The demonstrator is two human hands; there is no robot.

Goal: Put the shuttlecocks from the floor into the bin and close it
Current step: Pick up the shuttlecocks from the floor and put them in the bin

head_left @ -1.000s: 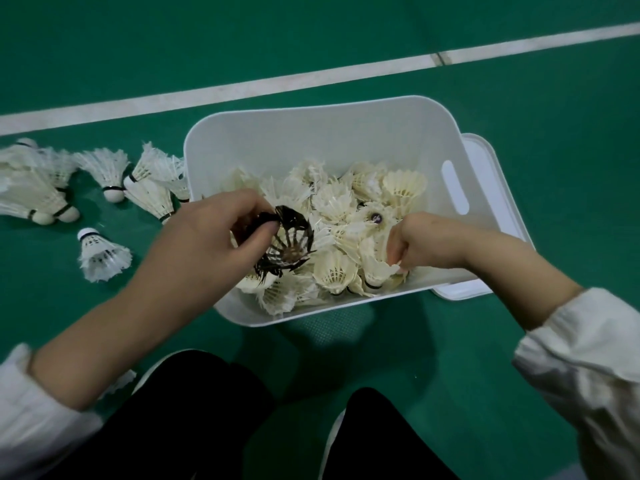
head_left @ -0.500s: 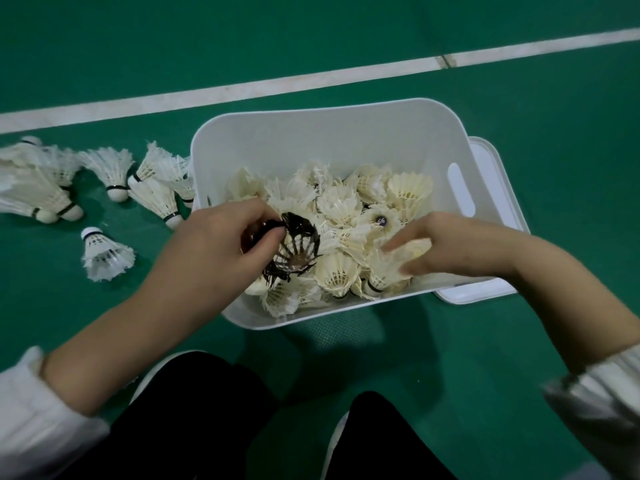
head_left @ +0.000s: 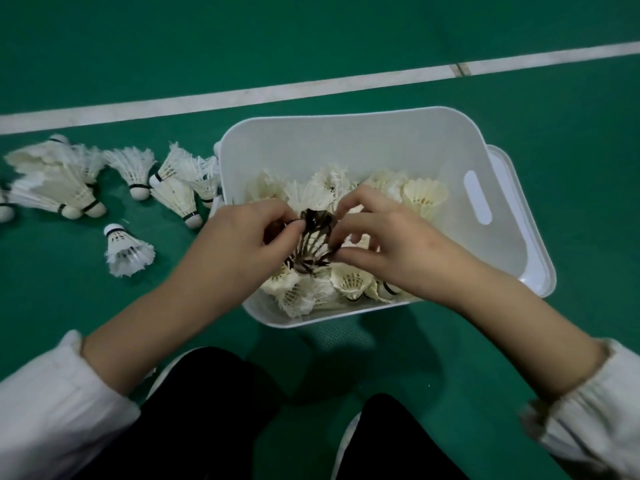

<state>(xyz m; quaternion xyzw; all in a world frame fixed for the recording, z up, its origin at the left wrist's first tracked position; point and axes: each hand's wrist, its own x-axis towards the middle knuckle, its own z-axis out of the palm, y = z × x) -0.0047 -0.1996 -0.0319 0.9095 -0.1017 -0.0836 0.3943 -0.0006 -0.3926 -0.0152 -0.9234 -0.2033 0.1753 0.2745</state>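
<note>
A white plastic bin (head_left: 363, 140) stands open on the green floor, holding several white shuttlecocks (head_left: 424, 197). Over its near half my left hand (head_left: 239, 244) and my right hand (head_left: 384, 240) both pinch one dark-feathered shuttlecock (head_left: 313, 237) between their fingertips. Several white shuttlecocks (head_left: 173, 188) lie on the floor left of the bin, and a single one (head_left: 126, 251) sits nearer me. The bin's white lid (head_left: 519, 216) lies under or behind the bin at its right side, mostly hidden.
A white court line (head_left: 311, 86) crosses the floor beyond the bin. My knees in dark trousers (head_left: 214, 410) and shoe tips are just in front of the bin. Open green floor lies to the right and beyond the line.
My right hand has moved left from the white shuttlecocks at the bin's near edge and now pinches the dark shuttlecock together with my left hand.
</note>
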